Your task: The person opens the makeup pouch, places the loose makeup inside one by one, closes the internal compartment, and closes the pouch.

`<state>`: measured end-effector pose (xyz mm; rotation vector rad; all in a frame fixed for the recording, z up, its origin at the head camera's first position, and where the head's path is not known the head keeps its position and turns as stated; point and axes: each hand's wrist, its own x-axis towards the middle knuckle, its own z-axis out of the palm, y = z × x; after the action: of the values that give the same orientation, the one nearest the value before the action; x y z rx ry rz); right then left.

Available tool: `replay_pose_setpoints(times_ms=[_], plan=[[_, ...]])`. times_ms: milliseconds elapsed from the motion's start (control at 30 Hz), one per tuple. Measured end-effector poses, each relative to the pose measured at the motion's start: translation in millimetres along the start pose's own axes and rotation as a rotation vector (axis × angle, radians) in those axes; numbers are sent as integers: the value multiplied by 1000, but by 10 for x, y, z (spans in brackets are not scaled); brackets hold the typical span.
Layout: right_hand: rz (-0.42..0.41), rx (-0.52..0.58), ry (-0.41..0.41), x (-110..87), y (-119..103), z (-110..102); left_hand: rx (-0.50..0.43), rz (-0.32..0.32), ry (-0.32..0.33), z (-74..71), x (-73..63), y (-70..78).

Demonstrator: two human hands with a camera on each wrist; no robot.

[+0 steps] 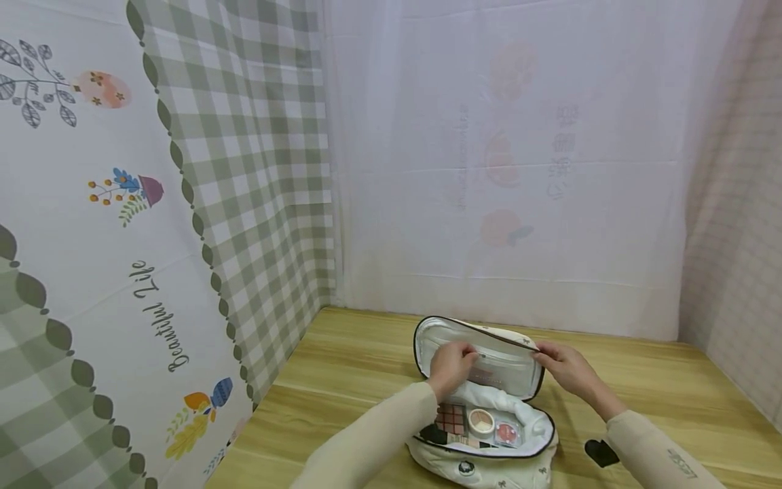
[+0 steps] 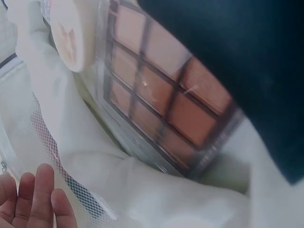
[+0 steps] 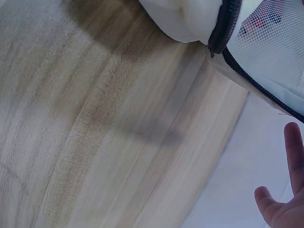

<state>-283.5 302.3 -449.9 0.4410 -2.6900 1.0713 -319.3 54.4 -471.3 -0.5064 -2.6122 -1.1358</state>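
Note:
A cream makeup bag (image 1: pixel 467 468) with dark zipper trim stands with its lid (image 1: pixel 501 377) raised. My left hand (image 1: pixel 451 367) is at the lid's inner mesh pocket, its fingers curled and fingertips pinched at the pocket's small zipper pull (image 2: pixel 4 165). With thumb and forefinger my right hand (image 1: pixel 568 370) pinches the lid's upper right corner. Inside the bag lie an eyeshadow palette (image 1: pixel 451 419) in brown tones, a round cream compact (image 1: pixel 481 422), and a clear square case (image 1: pixel 508 433) with a pink-red centre. Something reddish shows through the mesh (image 3: pixel 280 28).
The bag sits on a wooden table (image 1: pixel 330 394). A black, heart-shaped item (image 1: pixel 601 453) lies beside my right sleeve. A dark item (image 1: pixel 432 433) is at the bag's left inside. Checked cloth (image 1: pixel 256 149) hangs on the left and a white curtain (image 1: pixel 397 170) behind.

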Motion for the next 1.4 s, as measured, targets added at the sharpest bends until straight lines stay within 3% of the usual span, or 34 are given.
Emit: replay_pose_setpoints(times_ms=[167, 733, 1000, 1400], plan=[[-4, 1, -8, 4, 8, -6, -12, -3, 23, -65, 4, -63], [-2, -5, -21, 6, 32, -21, -34, -36, 11, -334, 8, -294], [-3, -17, -26, 7, 49, -46, -77, -66, 57, -503, 11, -454], [0, -9, -35, 23, 44, -44, -45, -84, 146, -637, 4, -684]])
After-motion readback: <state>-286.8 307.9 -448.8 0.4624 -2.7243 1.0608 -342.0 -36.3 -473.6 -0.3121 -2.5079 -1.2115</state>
